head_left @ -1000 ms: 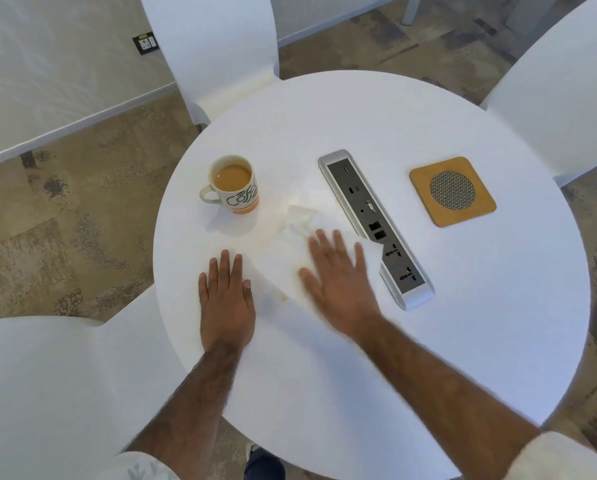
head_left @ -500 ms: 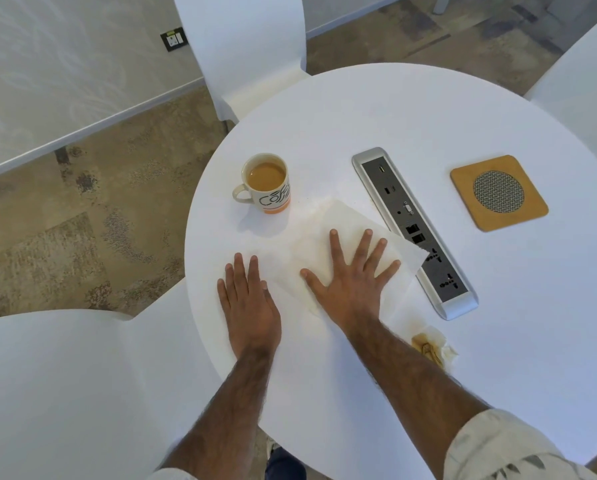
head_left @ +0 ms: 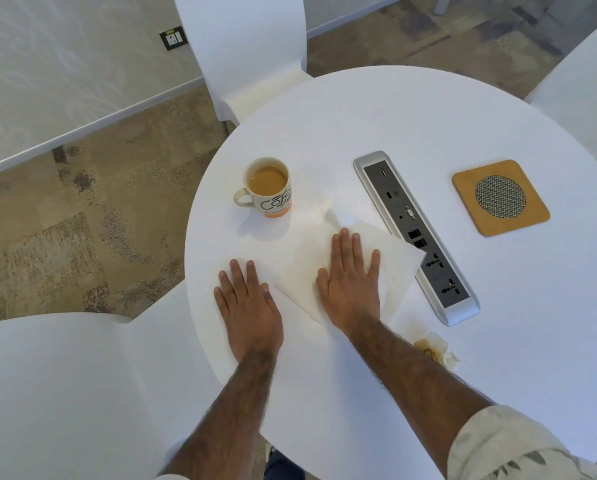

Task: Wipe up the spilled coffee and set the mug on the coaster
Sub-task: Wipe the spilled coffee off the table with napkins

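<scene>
1. Head view: your mug [head_left: 267, 188] stands upright on the white round table [head_left: 428, 109], close to its left edge, with its handle turned left. It holds light brown coffee nearly to the rim.
2. The white paper towel [head_left: 394, 251] lies spread flat just to the right of the mug and nearer to you. One far corner reaches up almost level with the mug's base; whether it touches the mug you cannot tell.
3. Your right hand [head_left: 350, 282] presses flat on the middle of that towel, palm down, fingers straight and close together, pointing away from you. It grips nothing.
4. Your left hand [head_left: 248, 306] rests flat on the bare tabletop, straight below the mug, just beside the towel's left corner. Its fingers are straight too, and it holds nothing.
5. The coaster [head_left: 500, 197] sits well apart to the right of the mug, at about the same depth. It is a tan square with rounded corners and a round grey mesh centre, and nothing stands on it.
6. Between the mug and the coaster runs a silver power strip [head_left: 416, 233], set slantwise; the towel's right corner touches its edge.
7. A small crumpled tissue [head_left: 435, 351], stained brown, lies far to the right of the mug and much nearer you, just beside your right forearm.
8. White chairs stand round the table: one [head_left: 245, 46] beyond the mug, one [head_left: 65, 393] to its near left.
</scene>
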Demonstrator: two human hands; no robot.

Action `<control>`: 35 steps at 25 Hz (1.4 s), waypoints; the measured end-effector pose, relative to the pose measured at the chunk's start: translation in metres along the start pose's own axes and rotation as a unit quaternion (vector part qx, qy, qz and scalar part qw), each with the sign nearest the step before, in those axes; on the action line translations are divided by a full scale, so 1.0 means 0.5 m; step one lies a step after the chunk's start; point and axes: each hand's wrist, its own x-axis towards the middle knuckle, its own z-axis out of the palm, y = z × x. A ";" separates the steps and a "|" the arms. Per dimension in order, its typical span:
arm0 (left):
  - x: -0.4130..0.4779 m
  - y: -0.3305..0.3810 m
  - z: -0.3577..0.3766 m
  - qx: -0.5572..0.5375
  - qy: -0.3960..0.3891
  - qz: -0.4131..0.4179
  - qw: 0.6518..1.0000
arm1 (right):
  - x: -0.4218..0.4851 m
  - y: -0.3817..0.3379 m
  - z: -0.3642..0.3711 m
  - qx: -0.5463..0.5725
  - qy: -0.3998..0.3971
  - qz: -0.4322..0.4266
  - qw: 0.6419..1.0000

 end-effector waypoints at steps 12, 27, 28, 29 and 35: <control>-0.002 -0.004 -0.008 -0.055 0.006 0.007 0.998 | -0.063 -0.022 0.031 0.002 0.008 -0.167 0.986; -0.003 -0.003 -0.008 -0.029 -0.004 0.011 1.000 | 0.164 0.076 -0.033 -0.020 0.011 -0.135 0.991; -0.003 -0.003 -0.008 -0.025 -0.006 0.010 1.000 | 0.169 0.079 -0.035 -0.019 0.001 -0.111 0.994; -0.002 -0.004 -0.008 -0.022 -0.007 0.010 1.000 | 0.171 0.082 -0.033 -0.019 -0.004 -0.086 0.996; -0.003 -0.004 -0.009 -0.021 -0.004 0.014 1.000 | 0.142 0.074 -0.028 0.029 0.000 0.027 0.999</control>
